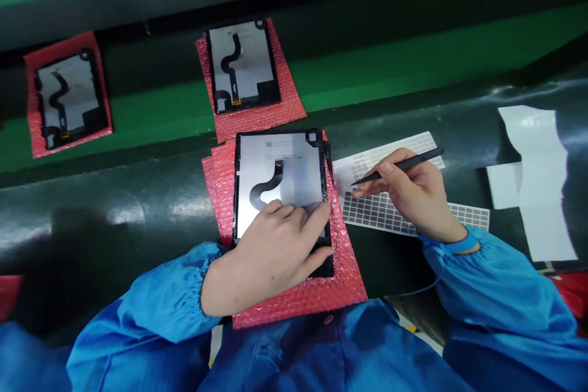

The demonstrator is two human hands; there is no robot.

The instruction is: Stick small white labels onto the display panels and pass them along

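Note:
My left hand (275, 248) lies across the lower part of a tablet display panel (294, 184), its thumb and index finger spread towards the panel's right edge. The panel has a silvery back, a black frame and a curved black flex cable (274, 177). Pink bubble wrap (342, 275) lies beneath it. To the right, my right hand (411, 187) is closed on slim black tweezers (408, 162), whose pointed tip is directed left towards the panel. Under that hand are a label sheet with pale squares (427, 142) and another with dark squares (381, 207).
Two more display panels (250, 67) (76, 98) lie on pink bubble wrap on the green strip (367, 79) beyond. Creased white paper (542, 190) lies at the right on the dark work surface (138, 196). A blue wrist band (462, 242) with a cord circles my right wrist.

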